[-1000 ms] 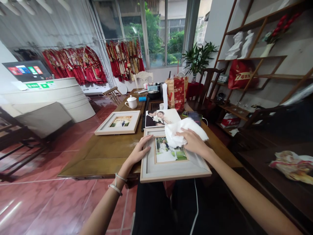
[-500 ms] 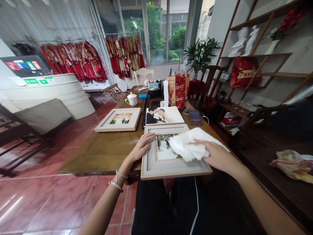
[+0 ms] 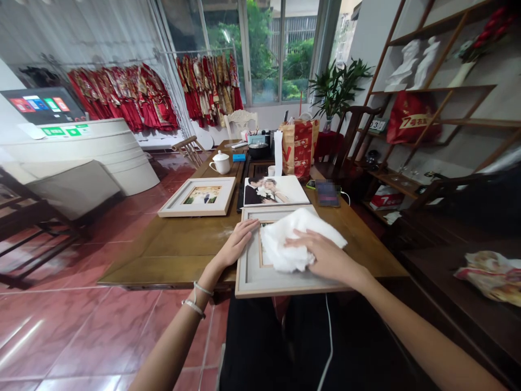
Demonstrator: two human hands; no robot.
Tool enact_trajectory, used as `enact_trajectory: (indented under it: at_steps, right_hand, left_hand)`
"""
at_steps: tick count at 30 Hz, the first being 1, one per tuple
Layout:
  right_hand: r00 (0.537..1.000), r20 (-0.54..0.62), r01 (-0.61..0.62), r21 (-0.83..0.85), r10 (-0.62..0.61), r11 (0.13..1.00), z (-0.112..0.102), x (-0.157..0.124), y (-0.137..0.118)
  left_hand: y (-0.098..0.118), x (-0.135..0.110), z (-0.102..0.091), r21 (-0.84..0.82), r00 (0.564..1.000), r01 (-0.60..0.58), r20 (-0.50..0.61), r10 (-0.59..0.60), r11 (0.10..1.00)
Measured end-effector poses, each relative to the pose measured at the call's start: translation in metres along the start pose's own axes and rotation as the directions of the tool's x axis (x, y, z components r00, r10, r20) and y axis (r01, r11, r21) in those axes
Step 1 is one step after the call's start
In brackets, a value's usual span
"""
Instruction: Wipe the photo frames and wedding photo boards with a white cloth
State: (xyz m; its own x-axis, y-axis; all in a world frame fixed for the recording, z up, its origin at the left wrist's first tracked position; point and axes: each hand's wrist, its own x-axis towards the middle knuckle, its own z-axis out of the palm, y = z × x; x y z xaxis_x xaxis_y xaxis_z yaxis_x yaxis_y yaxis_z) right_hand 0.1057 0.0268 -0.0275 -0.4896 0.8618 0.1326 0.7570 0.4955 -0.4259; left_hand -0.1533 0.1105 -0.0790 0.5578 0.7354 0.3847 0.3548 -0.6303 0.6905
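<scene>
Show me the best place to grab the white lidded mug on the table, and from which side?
Probably best by its handle, coming from the left: the loop sticks out that way from the upright white mug. The lid sits on top and may be loose, so lifting by it looks riskier.

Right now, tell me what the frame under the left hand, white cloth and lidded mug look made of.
Picture frame: probably wood, matte, judging by its pale tan edge. White cloth: dull, soft fabric or perhaps thick tissue, given its crumpled folds. Lidded mug: likely glazed ceramic, given its smooth white surface.
</scene>
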Motion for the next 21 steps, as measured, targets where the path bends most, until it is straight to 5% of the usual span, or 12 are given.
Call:
enact_trajectory:
  at_steps: [6, 9, 13, 18, 21]
  right_hand:
    - [0.974, 0.192, 0.068, 0.273, -0.123, 0.96, -0.033, -0.052, -0.024]
    - [0.979, 0.196, -0.084, 0.148, 0.054, 0.985, -0.045, -0.061, -0.012]
    - [0.956, 0.007, -0.293, -0.087, 0.295, 0.952, -0.033, -0.043, -0.001]
    - [1.0, -0.014, -0.01, 0.045, 0.011, 0.999, 0.0, -0.003, -0.025]
    - [0.964, 0.042, 0.247, 0.211, -0.261, 0.946, 0.009, 0.007, -0.042]
  left_hand:
    - [-0.002, 0.0, 0.0, -0.006, 0.999, -0.041, 0.001, 0.041, 0.999]
    - [-0.004, 0.0, 0.0, -0.013, 0.998, -0.066, 0.005, 0.066, 0.998]
    - [-0.006, 0.0, 0.0, -0.01, 0.997, -0.073, 0.002, 0.073, 0.997]
    - [-0.005, 0.0, 0.0, -0.012, 0.997, -0.071, -0.008, 0.071, 0.997]
    - [-0.004, -0.001, 0.0, -0.039, 0.997, -0.076, -0.02, 0.076, 0.996]
